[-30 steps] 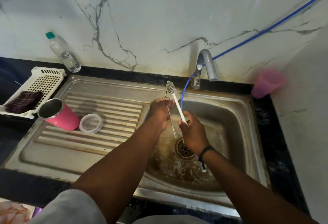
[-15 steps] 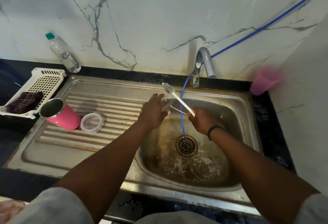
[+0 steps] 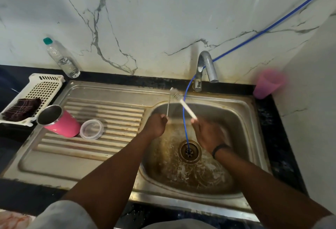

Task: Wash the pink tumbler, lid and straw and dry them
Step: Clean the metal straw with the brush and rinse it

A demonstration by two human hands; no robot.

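Left hand [image 3: 156, 125]: pinched the clear straw [image 3: 168, 105] upright over the sink basin [image 3: 241, 119], so drips would fall inside.
Right hand [image 3: 207, 134]: gripped the white brush [image 3: 183, 103], bristles meeting the straw's top end, apparently for threading in.
Pink tumbler [image 3: 60, 121]: lay on its side on the draining board [image 3: 109, 112], probably to drain.
Lid [image 3: 91, 129]: rested flat, touching the tumbler.

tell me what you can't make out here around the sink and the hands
- Straw in the head view: thin, clear and motion-blurred; its lower end is hidden in the left hand.
- Brush: its handle end is hidden by the right hand, whose grip is blurred.
- Pink cup on the right: blurred, so contents unreadable.
- Tap: running water can't be confirmed.
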